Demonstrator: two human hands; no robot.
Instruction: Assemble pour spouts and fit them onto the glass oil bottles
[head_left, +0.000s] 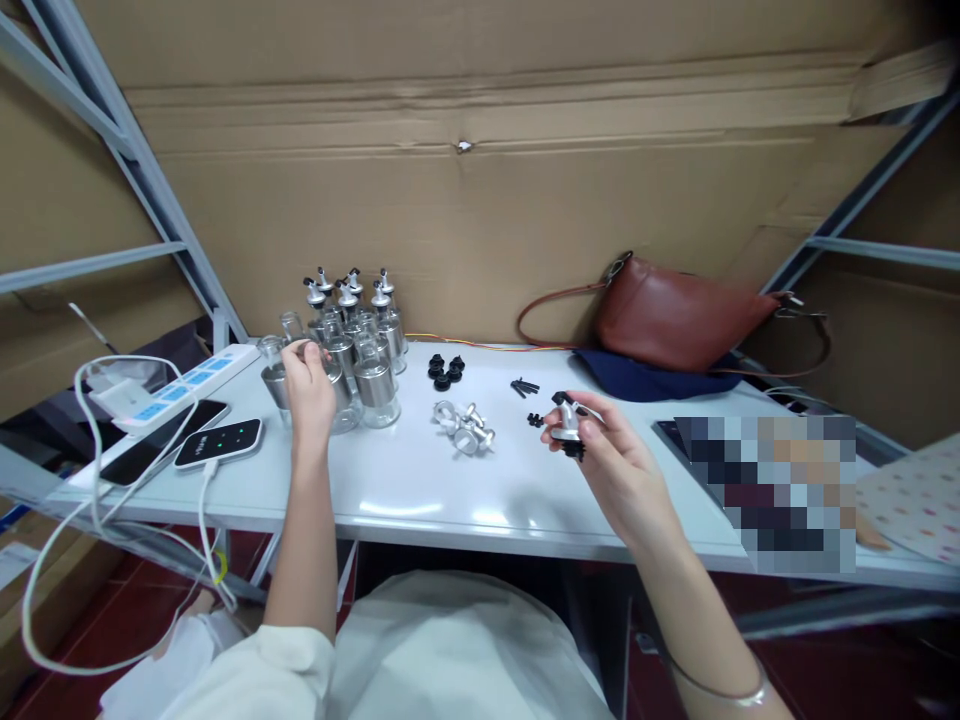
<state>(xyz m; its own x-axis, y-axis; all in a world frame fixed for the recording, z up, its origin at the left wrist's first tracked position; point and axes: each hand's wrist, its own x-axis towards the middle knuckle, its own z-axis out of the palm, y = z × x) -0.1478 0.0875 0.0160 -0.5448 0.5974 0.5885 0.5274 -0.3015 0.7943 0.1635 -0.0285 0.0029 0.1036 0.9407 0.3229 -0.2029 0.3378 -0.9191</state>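
On the left of the table stands a group of glass bottles with steel bands (374, 383); several at the back carry silver pourer spouts (346, 294) with black tips. My left hand (310, 390) is among the front bottles, its fingers curled at the neck of an open glass bottle, mostly hidden by the hand. My right hand (615, 460) is raised over the table and pinches a silver pourer spout (568, 425) with a black tip and black base. Between the hands lie loose silver spout parts (465, 430), black round stoppers (445, 372), thin black tubes (525, 387) and small black pieces (535, 420).
A power strip (195, 385), a dark phone (161, 445) and a small white-edged device (220, 443) with cables lie at the left. A brown handbag (675, 315) rests on dark blue cloth (652, 380) at the back right. Cardboard (465, 230) stands behind the table.
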